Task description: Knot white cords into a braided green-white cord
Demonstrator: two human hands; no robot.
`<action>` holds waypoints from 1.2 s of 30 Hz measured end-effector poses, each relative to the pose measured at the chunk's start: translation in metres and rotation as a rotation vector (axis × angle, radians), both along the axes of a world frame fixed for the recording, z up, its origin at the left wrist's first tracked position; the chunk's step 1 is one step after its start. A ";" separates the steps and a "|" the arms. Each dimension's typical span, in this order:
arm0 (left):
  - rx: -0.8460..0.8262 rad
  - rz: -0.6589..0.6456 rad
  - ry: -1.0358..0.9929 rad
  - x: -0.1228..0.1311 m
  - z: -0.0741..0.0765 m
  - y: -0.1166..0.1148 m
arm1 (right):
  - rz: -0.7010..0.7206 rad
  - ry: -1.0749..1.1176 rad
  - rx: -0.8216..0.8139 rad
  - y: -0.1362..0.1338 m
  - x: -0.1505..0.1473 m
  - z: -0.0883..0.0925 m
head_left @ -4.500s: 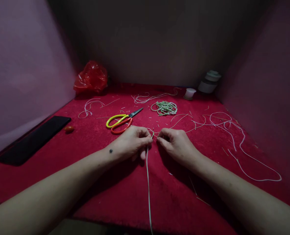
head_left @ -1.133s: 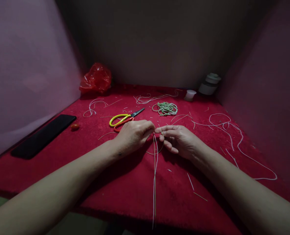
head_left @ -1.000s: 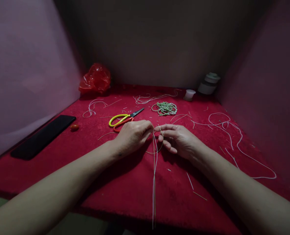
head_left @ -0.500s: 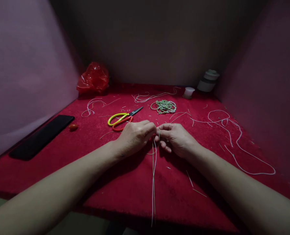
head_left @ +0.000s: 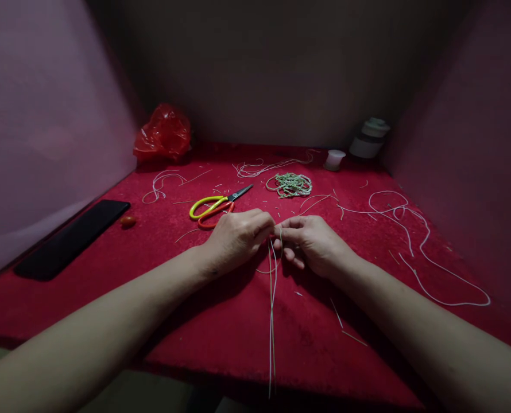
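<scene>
Thin pale and greenish cords [head_left: 271, 321] hang from between my two hands toward the table's front edge. My left hand [head_left: 242, 234] is closed, its thumb and fingers pinching the cords at their upper end. Close against it, my right hand [head_left: 309, 242] pinches the cords too, with a small loop passing over its index finger and its lower fingers curled. Where the fingertips meet, the cord is too small to make out. Scissors [head_left: 221, 206] with yellow and red handles lie just beyond my left hand. A bundle of green braided cord [head_left: 290, 185] rests beyond both hands.
On the red cloth [head_left: 221, 332] are a black flat object [head_left: 72, 240], a small orange-red oval item [head_left: 128, 221], a red plastic bag [head_left: 164, 135], a white spool [head_left: 335, 160] and a lidded jar [head_left: 368, 139]. Loose cord [head_left: 425, 229] curls at right, with cut bits scattered around.
The view has shifted slightly. Both hands keep their pinch on the cords, with almost no movement.
</scene>
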State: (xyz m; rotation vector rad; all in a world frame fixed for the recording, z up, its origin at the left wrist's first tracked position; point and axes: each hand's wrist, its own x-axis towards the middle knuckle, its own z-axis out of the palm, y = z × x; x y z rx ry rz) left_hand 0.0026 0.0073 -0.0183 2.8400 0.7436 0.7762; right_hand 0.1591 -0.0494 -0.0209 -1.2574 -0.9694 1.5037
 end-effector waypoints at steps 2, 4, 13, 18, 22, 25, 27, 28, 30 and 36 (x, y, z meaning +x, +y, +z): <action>-0.007 0.000 0.010 0.000 -0.002 0.000 | 0.004 -0.009 -0.002 -0.001 -0.001 0.000; -0.022 -0.001 0.021 0.001 -0.003 0.000 | 0.006 -0.025 -0.007 -0.001 -0.001 0.000; -0.179 0.119 0.006 -0.009 0.030 -0.011 | -0.133 -0.008 0.019 0.004 0.007 -0.001; -0.373 0.098 0.425 -0.006 0.028 -0.025 | -0.211 -0.008 0.053 0.008 0.017 0.001; -0.193 0.289 0.478 0.005 0.014 -0.034 | -0.228 -0.058 0.078 0.009 0.022 0.001; -0.130 0.325 0.488 0.008 0.008 -0.033 | -0.216 -0.148 0.126 0.010 0.027 0.000; -0.148 0.307 0.476 0.006 0.006 -0.030 | -0.249 -0.165 0.131 0.011 0.031 0.001; -0.171 0.288 0.463 0.006 0.007 -0.029 | -0.287 -0.136 0.129 0.012 0.034 0.002; -0.227 0.237 0.429 0.004 0.008 -0.025 | -0.389 -0.001 0.106 0.017 0.043 0.006; -0.366 0.189 0.426 0.003 0.014 -0.021 | -0.461 0.542 0.039 0.025 0.088 0.022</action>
